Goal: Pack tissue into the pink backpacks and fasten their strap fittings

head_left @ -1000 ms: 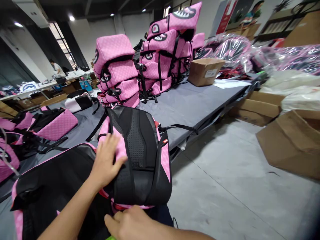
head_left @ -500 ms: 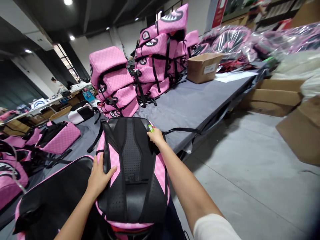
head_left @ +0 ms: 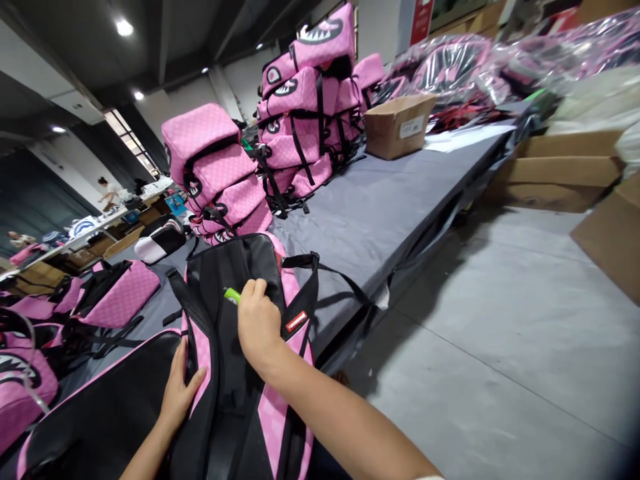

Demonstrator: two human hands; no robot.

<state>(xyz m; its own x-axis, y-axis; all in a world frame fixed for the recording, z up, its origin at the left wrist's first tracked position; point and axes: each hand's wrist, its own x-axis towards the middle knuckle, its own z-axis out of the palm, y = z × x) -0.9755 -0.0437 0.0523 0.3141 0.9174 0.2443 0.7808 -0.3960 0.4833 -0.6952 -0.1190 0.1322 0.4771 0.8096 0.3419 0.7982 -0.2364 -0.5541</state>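
A pink and black backpack lies back panel up before me, its straps spread apart. My left hand rests on its left edge, thumb apart and fingers stretched along the side. Closed over the upper back panel is my right hand, gripping a small bright green tool with a dark tip; its exact kind is hidden by the fingers. The right shoulder strap, bearing a red label, is folded outward beyond my right wrist. Another pink-edged black backpack lies at the lower left.
Stacks of pink backpacks stand on the grey-covered table. A cardboard box sits farther back, near plastic-wrapped backpacks. More pink bags lie left. Large cartons stand on the floor at right.
My right hand has moved left from the backpack's right edge onto its back panel, with the green tool. The right strap now lies flipped outward. My left hand has shifted slightly down and left.
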